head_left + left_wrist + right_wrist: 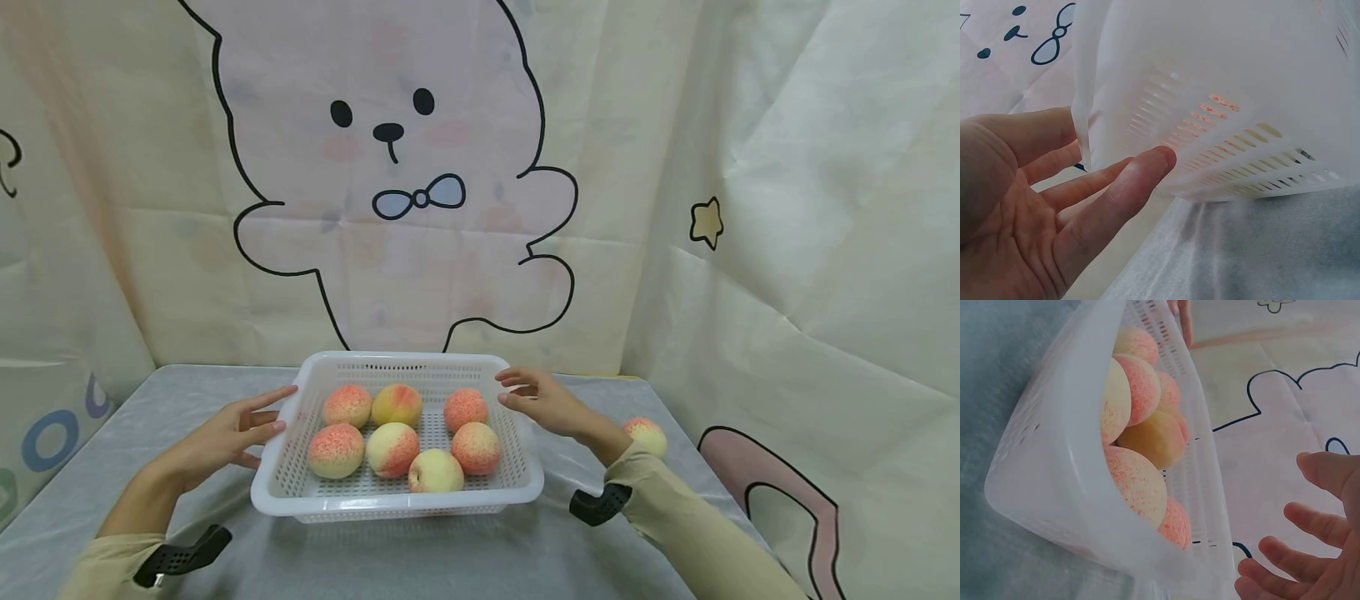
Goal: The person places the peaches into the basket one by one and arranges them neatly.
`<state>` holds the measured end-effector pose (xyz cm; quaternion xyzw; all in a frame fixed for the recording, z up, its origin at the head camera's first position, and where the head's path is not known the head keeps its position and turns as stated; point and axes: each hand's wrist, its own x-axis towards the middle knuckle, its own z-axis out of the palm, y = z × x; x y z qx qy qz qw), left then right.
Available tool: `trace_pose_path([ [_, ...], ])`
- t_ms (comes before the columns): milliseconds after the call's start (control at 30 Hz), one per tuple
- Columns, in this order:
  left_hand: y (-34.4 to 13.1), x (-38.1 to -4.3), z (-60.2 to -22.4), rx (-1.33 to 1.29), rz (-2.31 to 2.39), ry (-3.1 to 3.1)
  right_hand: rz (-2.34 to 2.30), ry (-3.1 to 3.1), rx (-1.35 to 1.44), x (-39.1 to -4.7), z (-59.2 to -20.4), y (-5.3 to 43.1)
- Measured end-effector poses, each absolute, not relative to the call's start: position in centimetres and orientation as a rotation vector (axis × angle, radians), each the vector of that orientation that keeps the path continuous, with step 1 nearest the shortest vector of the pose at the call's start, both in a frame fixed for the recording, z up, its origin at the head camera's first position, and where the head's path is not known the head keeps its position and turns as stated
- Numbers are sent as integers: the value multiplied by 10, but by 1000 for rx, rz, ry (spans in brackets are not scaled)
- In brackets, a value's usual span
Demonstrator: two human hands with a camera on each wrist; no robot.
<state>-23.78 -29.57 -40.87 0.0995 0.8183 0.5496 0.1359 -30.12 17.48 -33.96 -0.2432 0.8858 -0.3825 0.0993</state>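
Note:
A white plastic basket (397,502) with slotted walls stands on the table in front of me. Several peaches (393,450), red-speckled, yellow and pale, lie inside it, grouped toward the middle. At the basket's left side is my left hand (213,437), its fingers extended and fingertips at the rim. The left wrist view shows the thumb (1141,178) in front of the outer wall. My right hand (551,406) hovers by the right rim near the back corner, fingers spread and slightly bent. Nothing is in that hand in the right wrist view.
One more peach (647,435) lies on the table to the right, partly behind my right forearm. A grey cloth (360,562) covers the table. Behind it hangs a curtain (630,208) printed with a cartoon bear; side curtains close off left and right.

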Motion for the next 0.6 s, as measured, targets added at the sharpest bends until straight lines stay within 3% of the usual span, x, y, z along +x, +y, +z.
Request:
trace_pose_path([
  [600,-295,-236,-406,286,1586,2362,-1298,2650,-695,-308,-361,239],
])
